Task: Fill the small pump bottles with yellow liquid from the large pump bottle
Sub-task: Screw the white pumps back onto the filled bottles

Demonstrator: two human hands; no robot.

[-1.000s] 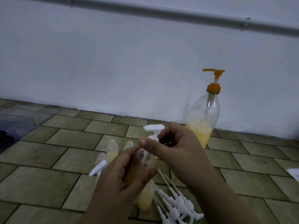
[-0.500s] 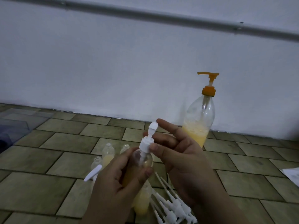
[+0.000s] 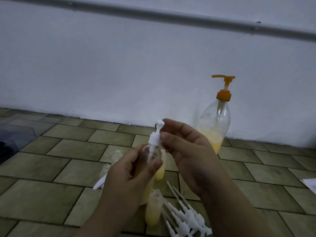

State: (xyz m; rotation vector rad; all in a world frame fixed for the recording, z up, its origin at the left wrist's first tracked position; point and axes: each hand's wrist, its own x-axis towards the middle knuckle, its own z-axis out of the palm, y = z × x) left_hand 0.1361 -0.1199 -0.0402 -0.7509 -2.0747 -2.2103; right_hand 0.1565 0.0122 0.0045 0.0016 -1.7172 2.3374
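My left hand (image 3: 127, 175) grips a small clear bottle (image 3: 150, 155) holding yellow liquid, upright in front of me. A white pump head (image 3: 156, 135) sits in its neck. My right hand (image 3: 188, 151) pinches the pump's collar and top with thumb and fingers. The large pump bottle (image 3: 213, 127) with an orange pump stands against the wall at the right, yellow liquid low in it. Below my hands stand more small bottles: one filled yellow (image 3: 153, 211), another yellow one (image 3: 160, 173) behind, and clear ones (image 3: 116, 155) to the left.
Several loose white pump heads (image 3: 184, 218) with long tubes lie on the tiled floor at the bottom centre. One white pump piece (image 3: 100, 183) pokes out left of my left hand. A dark transparent box (image 3: 15, 134) sits at far left. White paper (image 3: 310, 184) at right edge.
The pump head has turned and gone lower into the bottle neck. My right hand has shifted from covering the pump to pinching its collar. The view has shifted left.
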